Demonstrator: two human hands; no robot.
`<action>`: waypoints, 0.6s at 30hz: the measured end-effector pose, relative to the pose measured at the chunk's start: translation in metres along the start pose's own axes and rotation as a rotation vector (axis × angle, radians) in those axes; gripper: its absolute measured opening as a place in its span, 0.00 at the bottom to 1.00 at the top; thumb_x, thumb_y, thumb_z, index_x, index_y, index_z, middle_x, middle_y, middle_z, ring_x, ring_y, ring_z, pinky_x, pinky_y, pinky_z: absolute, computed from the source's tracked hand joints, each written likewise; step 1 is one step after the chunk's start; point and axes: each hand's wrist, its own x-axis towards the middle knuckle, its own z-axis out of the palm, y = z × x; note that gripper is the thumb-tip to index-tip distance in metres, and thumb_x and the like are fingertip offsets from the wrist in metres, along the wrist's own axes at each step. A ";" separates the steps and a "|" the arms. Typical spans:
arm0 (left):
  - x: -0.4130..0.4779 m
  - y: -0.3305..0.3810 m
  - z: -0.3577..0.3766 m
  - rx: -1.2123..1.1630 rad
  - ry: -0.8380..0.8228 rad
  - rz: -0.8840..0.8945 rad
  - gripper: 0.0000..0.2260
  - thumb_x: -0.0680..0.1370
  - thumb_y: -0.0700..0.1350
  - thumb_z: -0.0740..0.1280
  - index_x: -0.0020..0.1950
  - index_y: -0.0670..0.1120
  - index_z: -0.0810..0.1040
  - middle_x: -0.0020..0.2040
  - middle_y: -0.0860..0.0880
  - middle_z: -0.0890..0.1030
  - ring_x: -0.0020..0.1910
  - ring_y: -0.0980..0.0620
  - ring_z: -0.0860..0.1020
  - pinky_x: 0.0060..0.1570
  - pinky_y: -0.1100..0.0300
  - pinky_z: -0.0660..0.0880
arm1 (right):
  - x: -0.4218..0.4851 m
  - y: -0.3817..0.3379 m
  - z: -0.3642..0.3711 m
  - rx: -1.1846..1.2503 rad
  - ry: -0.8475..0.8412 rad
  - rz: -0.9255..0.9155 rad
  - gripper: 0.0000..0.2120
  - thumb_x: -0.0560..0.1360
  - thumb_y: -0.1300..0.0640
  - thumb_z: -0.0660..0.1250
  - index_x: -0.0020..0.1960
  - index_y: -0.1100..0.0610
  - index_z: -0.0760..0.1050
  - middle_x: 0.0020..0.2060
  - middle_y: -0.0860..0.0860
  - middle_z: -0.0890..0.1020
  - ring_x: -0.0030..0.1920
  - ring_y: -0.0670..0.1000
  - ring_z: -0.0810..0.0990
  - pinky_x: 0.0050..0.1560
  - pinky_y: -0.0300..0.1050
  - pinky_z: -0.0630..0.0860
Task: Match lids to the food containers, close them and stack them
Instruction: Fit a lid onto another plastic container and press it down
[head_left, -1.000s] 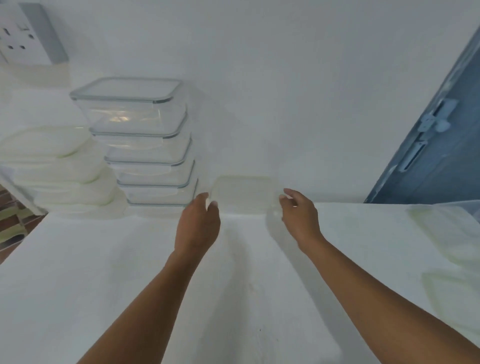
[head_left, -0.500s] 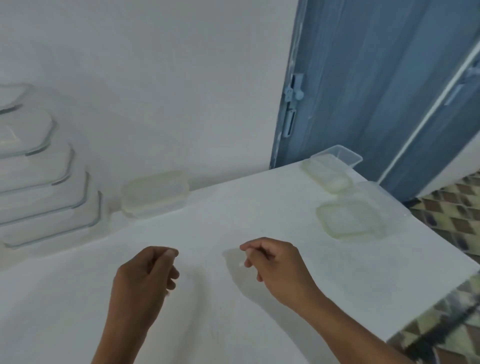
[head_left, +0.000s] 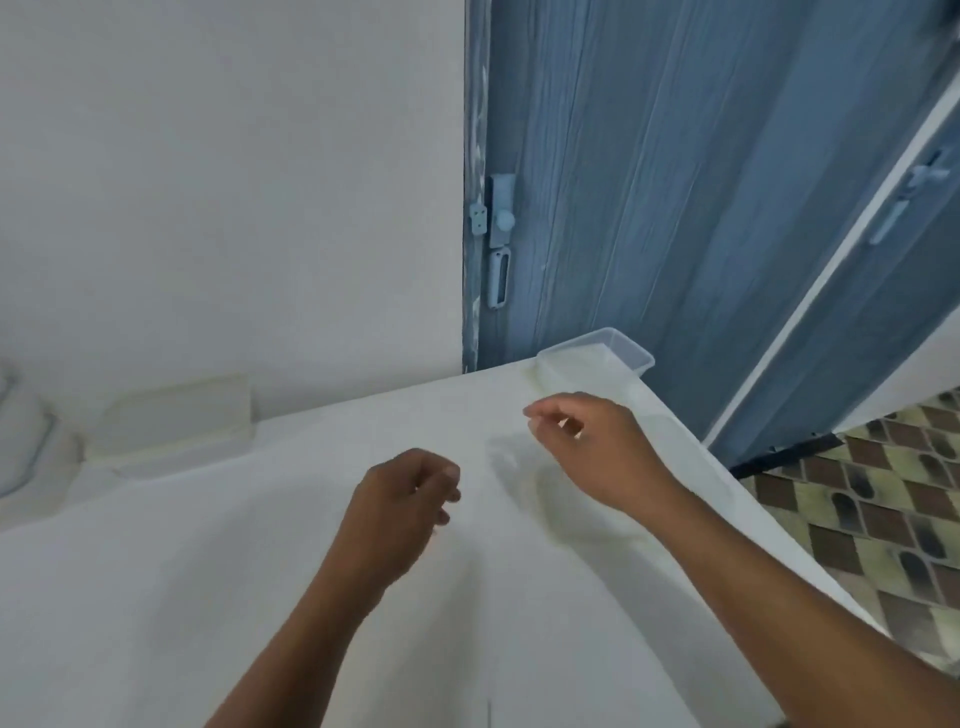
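Note:
A closed pale plastic container stands against the wall at the left. At the table's far right corner sits an open clear container with a pale lid lying by it. My right hand hovers just in front of that container, fingers loosely curled and holding nothing. A blurred pale lid shows faintly under it, mostly hidden by the hand. My left hand hangs over the middle of the table, loosely curled and empty. The edge of a stack of glass containers shows at the far left.
The white table ends in a right edge running diagonally from the far corner toward me. Beyond it are a blue door and a patterned tiled floor. A white wall backs the table.
The view has swung right. Both hands let go of the closed container by the wall and drew back. My right hand has since moved toward the containers at the right corner.

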 end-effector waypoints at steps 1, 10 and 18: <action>0.016 0.010 0.017 -0.008 -0.015 0.004 0.06 0.81 0.45 0.68 0.48 0.49 0.84 0.43 0.51 0.86 0.38 0.52 0.84 0.43 0.53 0.80 | 0.019 0.012 -0.013 -0.041 0.015 -0.010 0.06 0.78 0.51 0.69 0.52 0.45 0.83 0.47 0.39 0.82 0.43 0.39 0.77 0.46 0.29 0.71; 0.135 0.081 0.138 -0.114 -0.031 -0.131 0.25 0.79 0.53 0.70 0.74 0.49 0.69 0.58 0.46 0.79 0.51 0.47 0.81 0.46 0.52 0.83 | 0.154 0.092 -0.094 -0.252 0.009 0.046 0.21 0.76 0.42 0.68 0.67 0.46 0.78 0.67 0.52 0.79 0.62 0.56 0.79 0.66 0.52 0.74; 0.154 0.077 0.174 0.022 -0.034 -0.156 0.30 0.80 0.44 0.67 0.80 0.45 0.60 0.56 0.50 0.74 0.51 0.46 0.75 0.54 0.46 0.83 | 0.189 0.133 -0.098 -0.337 -0.184 0.351 0.27 0.84 0.45 0.57 0.76 0.62 0.65 0.74 0.59 0.69 0.72 0.61 0.69 0.69 0.51 0.67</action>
